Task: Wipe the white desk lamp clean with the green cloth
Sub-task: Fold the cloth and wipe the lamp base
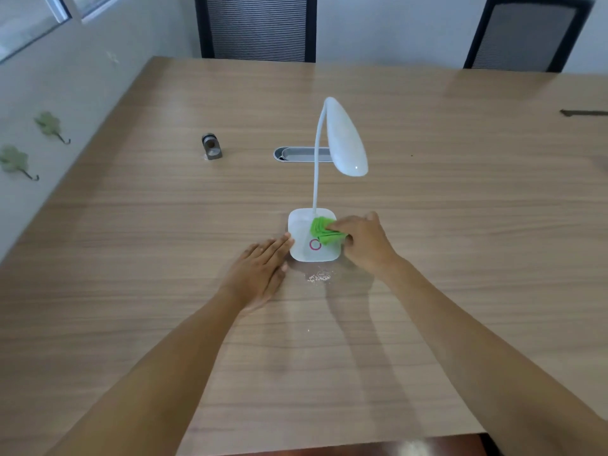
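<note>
The white desk lamp (312, 236) is stood near the middle of the bench (131, 225), somewhat toward the near edge; its square base is set flat on the wood, a pink ring marked on the nearer part of its top; the thin neck is carried up from the far edge of the base, and the long, teardrop-shaped head is hung from the top of the neck, its long axis running down and toward the near right. The green cloth (324, 231), bunched into folds, is pressed onto the right part of the base by the right hand (363, 243); its fingers are closed on the cloth. The left hand (260, 271) is laid flat on the bench, fingers extended and together, their tips touching the left side of the base. A small patch of whitish specks (318, 277) is seen on the wood just in front of the base.

The bench is of pale wood grain; an oval cable slot (296, 154) is let into it behind the lamp, partly hidden by the neck and head; a small grey object (212, 147), too blurred to be identified, is stood to the far left. Two dark mesh chairs (256, 28) are placed beyond the far edge, cut off by the frame; green leaf-shaped hooks (49, 125) are fixed to the white wall on the left.
</note>
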Available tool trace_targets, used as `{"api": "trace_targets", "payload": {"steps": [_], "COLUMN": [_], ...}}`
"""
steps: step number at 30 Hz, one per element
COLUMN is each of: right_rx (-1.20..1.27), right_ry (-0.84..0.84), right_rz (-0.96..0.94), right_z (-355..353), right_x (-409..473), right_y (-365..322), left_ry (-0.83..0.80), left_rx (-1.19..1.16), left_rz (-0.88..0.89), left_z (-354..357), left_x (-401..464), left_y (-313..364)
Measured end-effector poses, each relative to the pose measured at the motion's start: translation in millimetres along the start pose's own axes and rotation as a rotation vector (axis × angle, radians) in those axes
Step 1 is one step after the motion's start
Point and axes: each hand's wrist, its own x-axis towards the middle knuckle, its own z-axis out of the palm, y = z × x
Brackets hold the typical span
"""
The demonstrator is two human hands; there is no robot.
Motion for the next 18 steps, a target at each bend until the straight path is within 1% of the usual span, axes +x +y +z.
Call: {"api": "trace_targets", "payload": {"steps": [3,5,6,7,10,12,13,15,17,18], "right_rx": [-0.014,-0.011,-0.004,0.001,-0.036,-0.031,-0.026,-0.016,-0.029,-0.042], "right_ry": [-0.083,-0.109,-0.107,-0.067,0.137,0.177,0.163,0.079,0.001,-0.011], "right_rz": [-0.073,-0.140,-0.141,-0.114,0.046,0.130,0.133,0.104,0.060,0.058], "right_z": [15,12,7,2,-11,-13,-11,0,10,12], "right_x": [-16,-30,-32,-29,-2,18,26,32,27,24], "right_y": [-4,-1,2,8,24,24,20,16,16,19], "left_ry": [0.001,-0.009,-0.013,-0.012,0.019,0.046,0.056,0.039,-0.018,-0.038], "left_rx": [0.008,0.010,0.009,0.007,-0.043,-0.085,-0.113,-0.171,-0.175,-0.162], "left_rz": [0.003,0.002,0.004,0.010,0.000,-0.057,-0.090,-0.129,-0.115,-0.104], "left_z": [1,1,2,1,-5,-10,-11,-11,-8,-6], "left_x": [0,1,1,1,6,17,24,38,48,51], "left_y": [-1,0,0,0,1,4,5,5,3,1]}}
